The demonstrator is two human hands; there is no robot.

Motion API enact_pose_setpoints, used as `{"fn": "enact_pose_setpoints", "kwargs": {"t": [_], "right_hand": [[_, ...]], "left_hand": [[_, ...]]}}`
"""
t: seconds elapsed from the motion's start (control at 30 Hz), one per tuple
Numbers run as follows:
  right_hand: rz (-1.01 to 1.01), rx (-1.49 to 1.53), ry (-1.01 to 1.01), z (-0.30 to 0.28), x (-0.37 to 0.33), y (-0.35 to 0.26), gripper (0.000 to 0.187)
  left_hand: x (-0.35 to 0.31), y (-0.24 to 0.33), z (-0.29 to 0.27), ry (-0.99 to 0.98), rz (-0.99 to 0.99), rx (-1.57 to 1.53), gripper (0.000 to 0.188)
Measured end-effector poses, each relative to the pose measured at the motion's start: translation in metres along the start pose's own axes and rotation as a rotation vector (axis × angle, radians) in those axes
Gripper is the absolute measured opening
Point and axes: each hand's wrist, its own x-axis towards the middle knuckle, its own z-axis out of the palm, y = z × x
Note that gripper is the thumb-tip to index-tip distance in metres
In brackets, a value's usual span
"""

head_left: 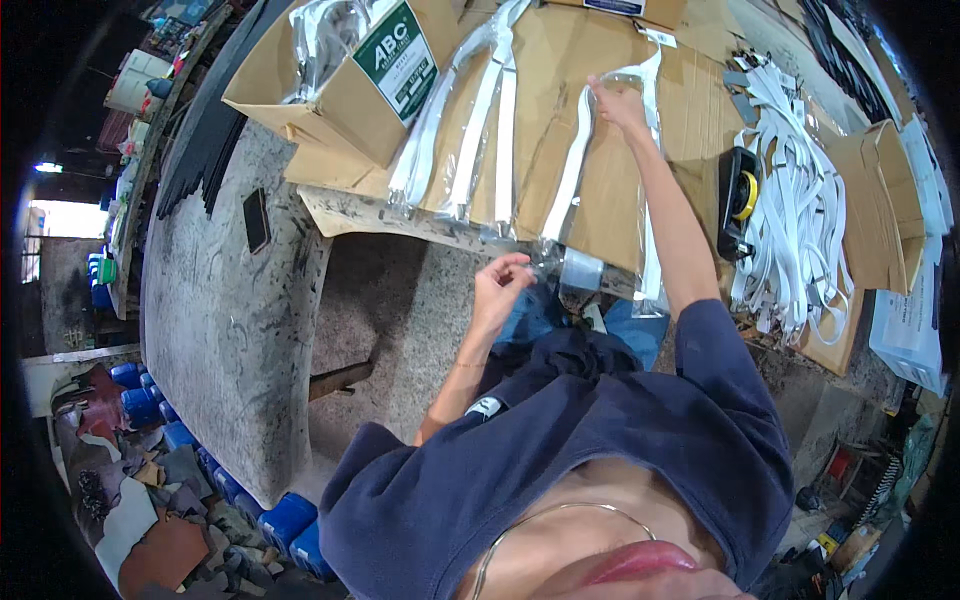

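A long white strap (573,180) in a clear plastic sleeve lies lengthwise on the cardboard-covered table in front of me. My right hand (620,108) reaches over to its far end, the fingers closed around the strap there. At the near table edge my left hand (500,290) has its fingers pinched together by the sleeve's lower end, seemingly on the clear plastic. Just right of the right forearm, another sleeved white strap (650,265) runs down past the table edge. Several more sleeved white straps (470,150) lie to the left.
A cardboard box (330,125) holding sleeved straps stands at the far left. To the right are a black tape dispenser (738,205), a heap of loose white straps (790,200) and an open carton (875,190). A phone (257,220) lies on the grey surface at left.
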Motion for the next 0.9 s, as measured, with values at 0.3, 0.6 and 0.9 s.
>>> {"fn": "enact_pose_setpoints", "kwargs": {"t": [0.3, 0.6, 0.9], "right_hand": [[0.192, 0.930, -0.158, 0.002, 0.036, 0.023, 0.030], [0.094, -0.648, -0.217, -0.062, 0.021, -0.052, 0.047], [0.054, -0.565, -0.006, -0.010, 0.078, -0.007, 0.047]], "left_hand": [[0.002, 0.020, -0.038, -0.135, -0.087, 0.183, 0.031], [0.033, 0.124, -0.022, -0.085, 0.194, 1.299, 0.030], [0.201, 0.051, 0.080, -0.080, 0.608, 1.219, 0.061]]}}
